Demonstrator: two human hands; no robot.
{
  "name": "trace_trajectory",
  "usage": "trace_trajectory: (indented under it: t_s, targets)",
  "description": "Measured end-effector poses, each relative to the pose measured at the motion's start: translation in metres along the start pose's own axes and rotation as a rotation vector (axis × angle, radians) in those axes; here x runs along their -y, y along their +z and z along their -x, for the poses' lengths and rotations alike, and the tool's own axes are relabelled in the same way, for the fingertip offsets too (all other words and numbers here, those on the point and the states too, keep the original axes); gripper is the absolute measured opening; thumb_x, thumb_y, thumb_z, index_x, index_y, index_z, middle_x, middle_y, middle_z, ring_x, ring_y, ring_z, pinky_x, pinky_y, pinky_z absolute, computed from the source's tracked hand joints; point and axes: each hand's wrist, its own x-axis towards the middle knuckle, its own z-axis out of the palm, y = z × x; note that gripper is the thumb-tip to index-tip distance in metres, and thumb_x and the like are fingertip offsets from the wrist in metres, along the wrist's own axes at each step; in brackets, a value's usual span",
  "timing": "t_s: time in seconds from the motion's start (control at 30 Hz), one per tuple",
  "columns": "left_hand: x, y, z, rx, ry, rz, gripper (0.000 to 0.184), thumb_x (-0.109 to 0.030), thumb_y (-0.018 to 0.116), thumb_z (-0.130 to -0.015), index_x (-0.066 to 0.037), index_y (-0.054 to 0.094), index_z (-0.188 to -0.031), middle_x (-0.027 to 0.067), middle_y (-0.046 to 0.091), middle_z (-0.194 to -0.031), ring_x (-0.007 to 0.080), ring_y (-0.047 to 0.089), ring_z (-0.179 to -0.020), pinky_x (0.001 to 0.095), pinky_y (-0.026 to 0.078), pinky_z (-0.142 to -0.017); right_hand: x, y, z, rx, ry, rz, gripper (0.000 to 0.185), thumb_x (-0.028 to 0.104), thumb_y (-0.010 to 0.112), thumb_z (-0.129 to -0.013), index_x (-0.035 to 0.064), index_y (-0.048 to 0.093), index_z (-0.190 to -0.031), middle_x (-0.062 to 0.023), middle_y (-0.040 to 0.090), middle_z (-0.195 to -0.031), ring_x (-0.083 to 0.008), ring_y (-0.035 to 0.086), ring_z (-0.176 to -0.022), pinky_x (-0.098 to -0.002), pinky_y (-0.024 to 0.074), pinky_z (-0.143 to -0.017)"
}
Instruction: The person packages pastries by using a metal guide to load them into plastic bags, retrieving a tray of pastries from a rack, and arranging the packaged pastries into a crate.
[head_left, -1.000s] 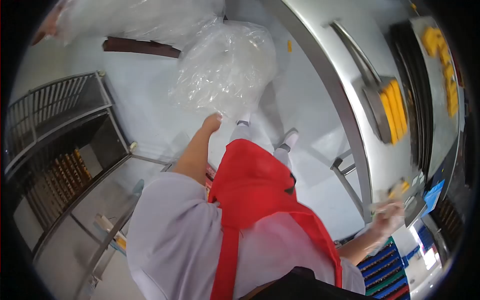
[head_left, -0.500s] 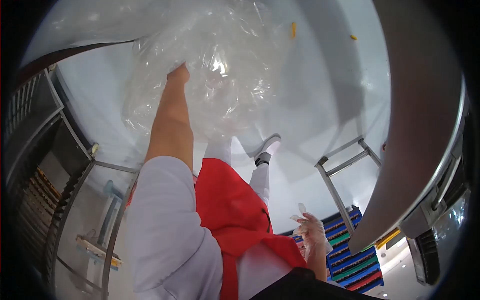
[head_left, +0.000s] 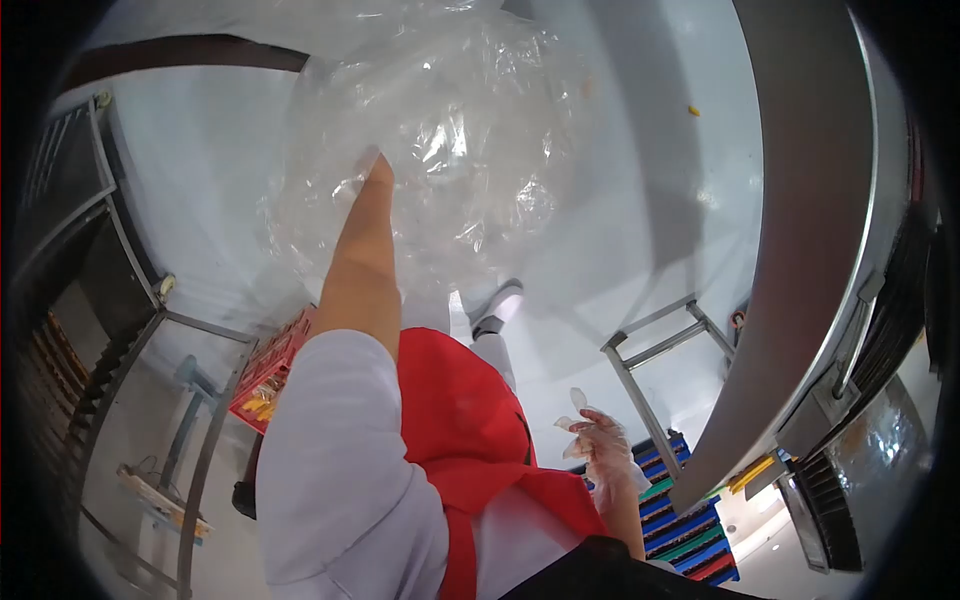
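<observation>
A large, crumpled clear plastic bag (head_left: pixel 470 150) fills the upper middle of the head view. My left arm reaches up into it, and my left hand (head_left: pixel 380 170) is closed on the plastic, its fingers covered by the folds. At the lower right, my right hand (head_left: pixel 608 455) is in a loose clear plastic glove, with the empty glove tips sticking out. Its fingers are apart and loosely bent, holding nothing. It is beside my red apron (head_left: pixel 455 420), well away from the bag.
A curved metal-edged counter (head_left: pixel 815 200) runs along the right, with a metal frame (head_left: pixel 650 390) beside it. Stacked blue and green crates (head_left: pixel 680 530) are below. A red crate (head_left: pixel 275 370) and dark racks (head_left: pixel 75 280) stand left. A yellow scrap (head_left: pixel 693 111) lies on the pale floor.
My left hand and the plastic bag have shifted slightly right and down in the view. More of the red crate shows at left. My right hand keeps its loose pose.
</observation>
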Motion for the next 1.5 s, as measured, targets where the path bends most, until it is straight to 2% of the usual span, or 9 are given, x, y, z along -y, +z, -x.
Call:
trace_trajectory:
  t_s: [0.17, 0.37, 0.57, 0.63, 0.73, 0.93, 1.07, 1.23, 1.5]
  targets:
    - [-0.074, -0.116, 0.09, 0.1, 0.218, -0.112, 0.038, -0.006, 0.037, -0.084, -0.005, 0.047, -0.12, 0.0189, 0.059, -0.104, 0.0351, 0.056, -0.097, 0.0431, 0.045, -0.081, -0.008, -0.017, -0.016, 0.088, 0.002, 0.214, 0.035, -0.006, 0.055, -0.068, -0.0024, 0.053, -0.103, -0.0087, 0.06, -0.078, -0.0142, 0.057, -0.061, -0.0266, 0.0487, -0.059]
    - [-0.141, -0.245, 0.293, 0.116, 0.206, 1.121, 0.041, -0.003, 0.05, -0.082, 0.001, 0.043, -0.123, 0.0047, 0.057, -0.086, 0.008, 0.051, -0.069, 0.0219, 0.044, -0.063, 0.03, 0.038, -0.015, 0.407, -0.348, 0.356, 0.03, 0.012, 0.058, -0.079, -0.0032, 0.055, -0.105, -0.0067, 0.061, -0.083, -0.013, 0.057, -0.072, -0.0255, 0.0456, -0.067]
    - [-0.16, -0.24, 0.445, 0.199, 0.536, 1.267, 0.044, -0.003, 0.05, -0.085, -0.001, 0.037, -0.127, 0.0047, 0.056, -0.094, 0.0084, 0.052, -0.073, 0.0218, 0.043, -0.064, 0.058, 0.084, 0.108, 1.07, -0.563, -0.256, 0.034, 0.019, 0.058, -0.081, -0.005, 0.054, -0.104, -0.0075, 0.059, -0.081, -0.0118, 0.054, -0.069, -0.0264, 0.0444, -0.062]
    - [-0.173, -0.244, 0.49, 0.198, 0.562, 1.296, 0.045, -0.002, 0.051, -0.084, -0.002, 0.037, -0.127, 0.0044, 0.056, -0.095, 0.0092, 0.053, -0.074, 0.0224, 0.044, -0.065, 0.053, 0.066, 0.146, 0.675, -0.863, -0.034, 0.033, 0.02, 0.059, -0.08, -0.005, 0.055, -0.1, -0.0073, 0.058, -0.077, -0.0119, 0.053, -0.064, -0.0259, 0.0433, -0.059]
    - [-0.179, -0.254, 0.524, 0.336, 0.657, 1.272, 0.05, -0.002, 0.053, -0.084, -0.003, 0.034, -0.13, 0.0068, 0.052, -0.105, 0.0112, 0.053, -0.082, 0.024, 0.045, -0.072, 0.044, 0.021, 0.182, 0.59, -0.953, 0.091, 0.03, 0.02, 0.06, -0.078, -0.0035, 0.057, -0.096, -0.0058, 0.058, -0.072, -0.0117, 0.052, -0.06, -0.0252, 0.0413, -0.055]
    - [-0.194, -0.293, 0.548, 0.105, 0.64, 1.62, 0.054, -0.016, 0.052, -0.088, -0.007, 0.027, -0.135, 0.0101, 0.032, -0.134, 0.0172, 0.045, -0.107, 0.0298, 0.039, -0.088, 0.024, -0.062, 0.21, 0.729, -1.047, 0.413, 0.02, 0.015, 0.063, -0.071, -0.0024, 0.061, -0.081, -0.0052, 0.057, -0.067, -0.013, 0.052, -0.059, -0.0266, 0.04, -0.053]
    - [-0.185, -0.316, 0.531, 0.163, 0.636, 1.433, 0.05, -0.027, 0.048, -0.09, -0.009, 0.031, -0.133, 0.0115, 0.036, -0.133, 0.0224, 0.047, -0.109, 0.0351, 0.04, -0.088, 0.018, -0.091, 0.192, 0.723, -1.094, 0.6, 0.019, 0.014, 0.064, -0.068, -0.0028, 0.062, -0.077, -0.006, 0.057, -0.066, -0.0142, 0.053, -0.058, -0.0268, 0.0396, -0.053]
    - [-0.172, -0.316, 0.522, 1.003, 0.673, 1.633, 0.039, -0.032, 0.042, -0.092, -0.01, 0.043, -0.124, 0.0144, 0.05, -0.12, 0.0289, 0.052, -0.105, 0.0392, 0.045, -0.083, 0.007, -0.106, 0.201, 0.586, -1.05, 0.545, 0.021, 0.014, 0.063, -0.066, -0.0028, 0.062, -0.079, -0.0085, 0.06, -0.066, -0.0159, 0.054, -0.058, -0.027, 0.0397, -0.051]
    - [-0.178, -0.336, 0.484, 1.115, 0.702, 1.593, 0.036, -0.02, 0.045, -0.09, -0.007, 0.042, -0.123, 0.0174, 0.051, -0.117, 0.0287, 0.052, -0.105, 0.0367, 0.046, -0.085, 0.029, -0.096, 0.237, 0.553, -1.109, 0.556, 0.017, 0.013, 0.063, -0.067, -0.0016, 0.061, -0.076, -0.0103, 0.062, -0.066, -0.0168, 0.054, -0.053, -0.0266, 0.0405, -0.049]
